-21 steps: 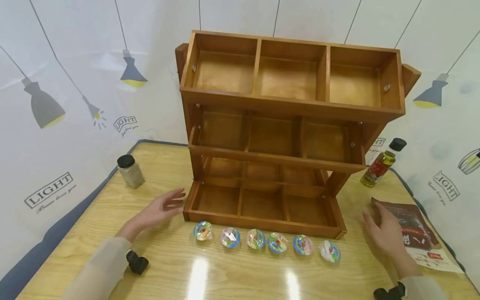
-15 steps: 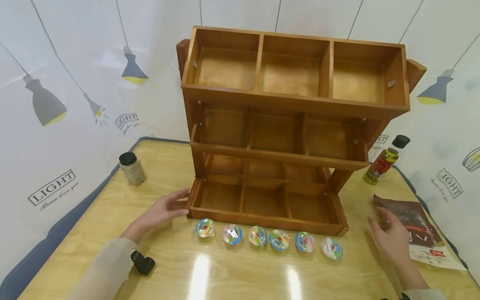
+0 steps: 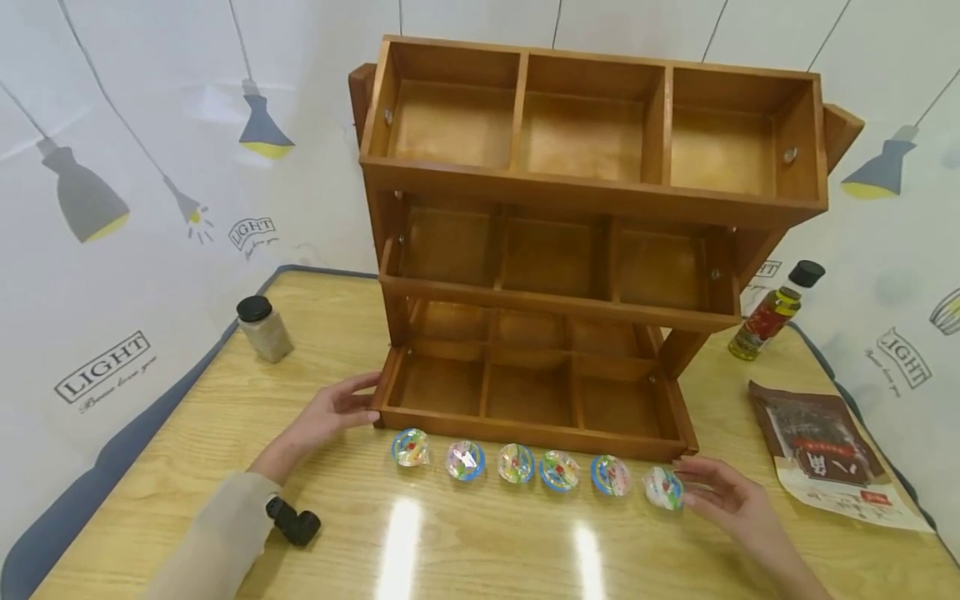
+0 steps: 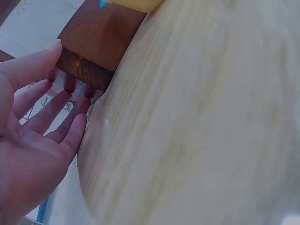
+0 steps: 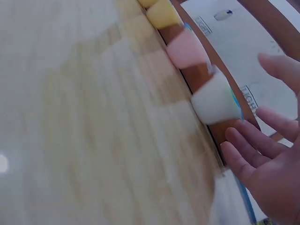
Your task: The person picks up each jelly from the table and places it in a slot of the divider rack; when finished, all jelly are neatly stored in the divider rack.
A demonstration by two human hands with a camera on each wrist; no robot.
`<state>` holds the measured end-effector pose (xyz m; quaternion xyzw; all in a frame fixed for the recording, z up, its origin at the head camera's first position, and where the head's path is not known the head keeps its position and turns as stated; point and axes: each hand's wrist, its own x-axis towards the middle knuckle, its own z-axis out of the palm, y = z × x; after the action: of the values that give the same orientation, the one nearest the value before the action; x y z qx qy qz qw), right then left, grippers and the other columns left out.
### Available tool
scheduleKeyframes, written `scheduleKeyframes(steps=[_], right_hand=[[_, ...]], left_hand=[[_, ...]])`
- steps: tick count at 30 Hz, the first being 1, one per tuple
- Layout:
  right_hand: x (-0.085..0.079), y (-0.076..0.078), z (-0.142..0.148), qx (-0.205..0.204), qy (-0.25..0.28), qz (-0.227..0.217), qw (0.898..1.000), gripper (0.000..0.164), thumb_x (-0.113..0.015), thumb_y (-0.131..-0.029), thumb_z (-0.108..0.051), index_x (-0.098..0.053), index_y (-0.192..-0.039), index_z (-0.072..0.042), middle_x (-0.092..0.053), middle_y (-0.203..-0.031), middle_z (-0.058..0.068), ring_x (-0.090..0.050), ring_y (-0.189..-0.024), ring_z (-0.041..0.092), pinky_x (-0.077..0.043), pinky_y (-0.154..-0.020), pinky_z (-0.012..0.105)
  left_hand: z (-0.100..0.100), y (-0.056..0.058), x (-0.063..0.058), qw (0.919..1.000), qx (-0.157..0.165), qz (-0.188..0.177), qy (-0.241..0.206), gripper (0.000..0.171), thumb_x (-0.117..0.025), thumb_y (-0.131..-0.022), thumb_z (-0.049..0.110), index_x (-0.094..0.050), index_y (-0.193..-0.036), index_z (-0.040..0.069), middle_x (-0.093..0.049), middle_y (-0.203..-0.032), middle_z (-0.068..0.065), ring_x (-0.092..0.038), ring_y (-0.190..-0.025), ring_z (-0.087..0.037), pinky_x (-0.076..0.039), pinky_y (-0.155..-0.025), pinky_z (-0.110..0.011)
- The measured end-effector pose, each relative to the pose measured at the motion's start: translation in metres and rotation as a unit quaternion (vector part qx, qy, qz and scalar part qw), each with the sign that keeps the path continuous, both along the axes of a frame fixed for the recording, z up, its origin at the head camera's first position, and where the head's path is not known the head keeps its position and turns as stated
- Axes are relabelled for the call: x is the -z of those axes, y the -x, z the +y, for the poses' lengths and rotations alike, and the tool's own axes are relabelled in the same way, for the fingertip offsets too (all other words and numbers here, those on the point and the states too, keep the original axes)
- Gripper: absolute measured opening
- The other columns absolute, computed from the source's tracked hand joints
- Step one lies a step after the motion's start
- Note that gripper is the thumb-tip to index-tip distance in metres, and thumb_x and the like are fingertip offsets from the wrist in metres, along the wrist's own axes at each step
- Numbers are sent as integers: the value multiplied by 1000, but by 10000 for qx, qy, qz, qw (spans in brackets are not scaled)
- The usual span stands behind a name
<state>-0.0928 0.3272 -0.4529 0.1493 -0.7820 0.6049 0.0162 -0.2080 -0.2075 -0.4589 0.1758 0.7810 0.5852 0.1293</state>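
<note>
A row of several small jelly cups with printed clear lids stands before a three-tier wooden shelf [image 3: 525,427]. At the row's right end is the white jelly cup [image 3: 663,487], beside a pink jelly cup [image 3: 611,476]. My right hand [image 3: 731,500] is at the white cup, thumb and fingers spread. In the right wrist view its fingertips [image 5: 229,136] are very near the cup [image 5: 213,101]; contact is unclear. At the shelf's lower left corner is my left hand [image 3: 326,417], fingers extended; its thumb touches the wood [image 4: 96,37] in the left wrist view.
A black-capped jar [image 3: 265,330] stands on the table's left. Right of the shelf are an oil bottle [image 3: 775,312] and, nearer, a flat brown packet [image 3: 825,450]. A printed wall covering [image 3: 315,125] rises behind. The shelf's compartments hold nothing visible.
My right hand has moved left from beside the packet to the white jelly cup. My left hand has come slightly closer to the shelf corner. The head view has shifted a little.
</note>
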Motion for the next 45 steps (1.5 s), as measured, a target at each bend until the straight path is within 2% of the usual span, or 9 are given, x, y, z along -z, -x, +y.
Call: scheduleKeyframes(steps=[3, 8, 12, 24, 29, 33, 38, 42, 45], right_hand=[[5, 0, -8, -310, 15, -14, 9995, 52, -58, -77, 12, -36, -123, 16, -56, -117, -10, -54, -103, -1, -47, -81, 12], [10, -4, -17, 134, -486, -385, 9980, 56, -66, -75, 2, -40, -123, 13, -53, -112, -21, -53, -99, -8, -44, -81, 7], [13, -4, -20, 350, -666, -377, 9965, 56, -68, -73, -1, -42, -122, 11, -52, -113, -24, -49, -102, -12, -41, -83, 4], [13, -4, -21, 467, -423, -439, 9970, 54, -68, -72, 3, -43, -119, 13, -57, -106, -22, -54, -96, -8, -45, -80, 7], [-2, -2, -30, 566, -282, -37, 9980, 51, -67, -72, 6, -46, -118, 12, -58, -108, -20, -56, -98, -6, -46, -79, 10], [-23, 12, -54, 373, -134, 439, 9982, 50, -67, -71, 8, -48, -117, 10, -59, -109, -16, -56, -100, -4, -46, -82, 10], [-48, 42, -106, -427, 496, 820, 9945, 50, -67, -68, 12, -47, -114, 14, -61, -105, -6, -59, -95, 3, -50, -79, 17], [-65, 72, -158, -562, 421, 462, 9965, 50, -72, -68, 2, -52, -114, 7, -61, -104, 5, -60, -91, 6, -51, -78, 22], [-71, 95, -191, -520, -174, 86, 9985, 50, -75, -68, -9, -55, -113, -2, -62, -104, 12, -61, -87, 10, -52, -76, 24]], left_hand=[[1, -1, 1, 9999, -114, -95, -84, 64, -63, -82, 19, -33, -137, 7, -31, -142, -16, -39, -123, -37, -44, -92, -30], [4, -2, 1, 9994, -182, -201, -195, 66, -64, -81, 22, -32, -138, 10, -30, -143, -15, -38, -124, -36, -44, -92, -28], [5, -2, 3, 9990, -206, -229, -329, 66, -64, -81, 22, -32, -138, 10, -30, -143, -16, -38, -124, -35, -43, -93, -27], [4, -3, 11, 9978, -228, -253, -561, 63, -61, -83, 19, -31, -138, 10, -32, -141, -16, -39, -123, -32, -43, -88, -16], [5, -5, 10, 9978, -212, -201, -592, 63, -60, -84, 19, -30, -139, 10, -32, -141, -17, -43, -120, -24, -43, -88, -16], [5, -7, 10, 9973, -249, -177, -671, 64, -60, -84, 17, -29, -139, 8, -33, -140, -19, -49, -113, -6, -43, -88, -15], [3, -8, 11, 9966, -241, -5, -791, 62, -58, -85, 12, -27, -139, 4, -32, -139, -24, -50, -106, 4, -43, -87, -14], [2, -8, 13, 9957, -296, 57, -880, 61, -57, -86, 8, -27, -138, 2, -32, -137, -26, -51, -105, 3, -44, -85, -13], [6, -6, 15, 9959, -198, 10, -884, 61, -56, -86, 9, -27, -139, 3, -31, -138, -25, -51, -106, 2, -43, -86, -13]])
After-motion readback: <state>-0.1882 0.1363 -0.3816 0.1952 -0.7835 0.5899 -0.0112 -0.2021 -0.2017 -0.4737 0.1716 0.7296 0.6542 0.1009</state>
